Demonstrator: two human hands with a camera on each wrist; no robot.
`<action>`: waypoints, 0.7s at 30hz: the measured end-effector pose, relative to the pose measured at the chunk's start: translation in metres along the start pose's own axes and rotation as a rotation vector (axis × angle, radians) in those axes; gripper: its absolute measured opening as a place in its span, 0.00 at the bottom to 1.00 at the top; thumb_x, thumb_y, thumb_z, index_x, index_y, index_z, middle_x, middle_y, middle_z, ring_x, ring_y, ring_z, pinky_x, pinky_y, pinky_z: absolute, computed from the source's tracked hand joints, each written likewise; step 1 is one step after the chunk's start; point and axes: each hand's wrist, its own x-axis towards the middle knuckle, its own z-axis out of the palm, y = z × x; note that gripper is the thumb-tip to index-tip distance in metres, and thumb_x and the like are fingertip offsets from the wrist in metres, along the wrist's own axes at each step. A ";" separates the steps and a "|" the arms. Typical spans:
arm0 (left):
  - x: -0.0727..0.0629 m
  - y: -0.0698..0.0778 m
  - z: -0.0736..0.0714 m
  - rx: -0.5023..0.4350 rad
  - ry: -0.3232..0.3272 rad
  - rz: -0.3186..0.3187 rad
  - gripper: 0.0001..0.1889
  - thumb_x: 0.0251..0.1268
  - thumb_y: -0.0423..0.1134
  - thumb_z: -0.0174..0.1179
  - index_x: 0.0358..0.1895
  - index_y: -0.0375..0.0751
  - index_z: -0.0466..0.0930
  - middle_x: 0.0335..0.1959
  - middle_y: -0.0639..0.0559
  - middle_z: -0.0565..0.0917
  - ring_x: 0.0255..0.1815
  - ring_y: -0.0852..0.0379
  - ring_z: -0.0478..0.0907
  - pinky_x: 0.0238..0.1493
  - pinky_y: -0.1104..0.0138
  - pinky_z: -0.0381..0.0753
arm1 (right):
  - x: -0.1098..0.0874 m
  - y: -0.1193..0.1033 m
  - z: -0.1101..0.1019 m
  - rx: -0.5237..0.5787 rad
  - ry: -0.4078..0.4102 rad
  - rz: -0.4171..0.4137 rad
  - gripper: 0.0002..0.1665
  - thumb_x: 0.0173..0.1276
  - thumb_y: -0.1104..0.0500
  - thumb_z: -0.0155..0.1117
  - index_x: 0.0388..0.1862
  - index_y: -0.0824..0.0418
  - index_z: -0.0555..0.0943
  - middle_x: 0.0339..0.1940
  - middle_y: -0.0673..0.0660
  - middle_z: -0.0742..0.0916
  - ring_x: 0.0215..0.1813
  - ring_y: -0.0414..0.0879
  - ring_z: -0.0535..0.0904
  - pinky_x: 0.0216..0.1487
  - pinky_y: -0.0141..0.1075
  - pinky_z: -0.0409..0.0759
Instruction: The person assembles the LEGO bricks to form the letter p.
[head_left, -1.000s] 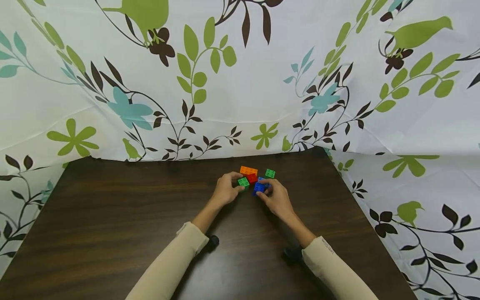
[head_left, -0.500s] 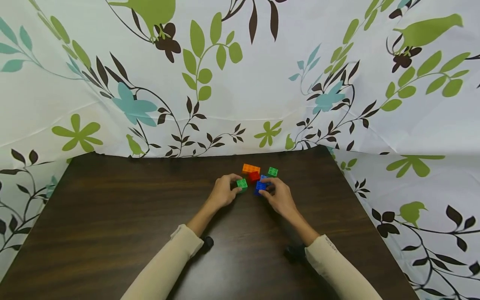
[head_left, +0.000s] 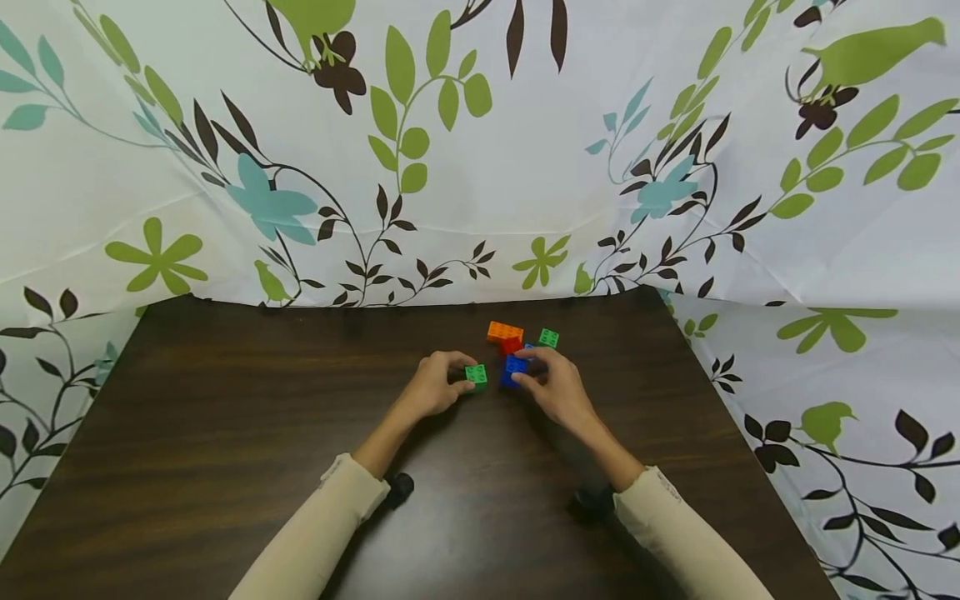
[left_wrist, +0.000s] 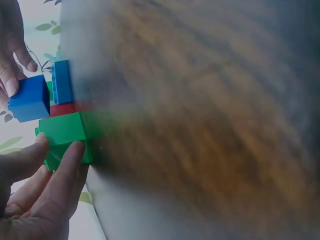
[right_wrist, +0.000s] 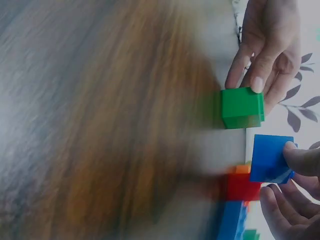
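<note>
My left hand (head_left: 432, 387) pinches a green square toy building block (head_left: 476, 375) between thumb and fingers, low at the tabletop. My right hand (head_left: 558, 387) holds a blue square building block (head_left: 513, 368), thumb on one side and fingertips on the other. In the right wrist view this blue block (right_wrist: 271, 158) is raised a little off the table, studs facing up. A small gap separates the two held blocks. Just behind them lie a red block (head_left: 511, 345) and a longer blue block (left_wrist: 62, 82), partly hidden by the right hand in the head view.
An orange block (head_left: 506, 331) lies against the red one at the back. Another green block (head_left: 549, 337) sits to the right. The dark wooden table (head_left: 262, 433) ends at a patterned cloth (head_left: 487, 167) hung behind it and on the right.
My left hand has drawn the green block left and slightly toward me, away from the red block. My right hand, with the blue block, has shifted only slightly.
</note>
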 end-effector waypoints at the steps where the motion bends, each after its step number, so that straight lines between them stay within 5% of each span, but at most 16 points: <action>1: -0.001 0.001 -0.002 0.001 -0.003 -0.002 0.17 0.71 0.31 0.71 0.60 0.37 0.87 0.57 0.41 0.91 0.65 0.37 0.82 0.73 0.43 0.76 | 0.000 -0.003 0.000 0.006 -0.002 -0.009 0.21 0.72 0.62 0.76 0.62 0.62 0.86 0.64 0.65 0.87 0.58 0.58 0.87 0.55 0.51 0.89; 21: -0.017 -0.007 -0.018 0.021 -0.059 -0.007 0.15 0.69 0.29 0.71 0.57 0.33 0.86 0.55 0.39 0.91 0.61 0.41 0.87 0.70 0.47 0.81 | 0.003 -0.039 0.020 0.127 -0.085 -0.121 0.20 0.73 0.65 0.74 0.62 0.65 0.85 0.59 0.64 0.89 0.56 0.57 0.87 0.58 0.48 0.90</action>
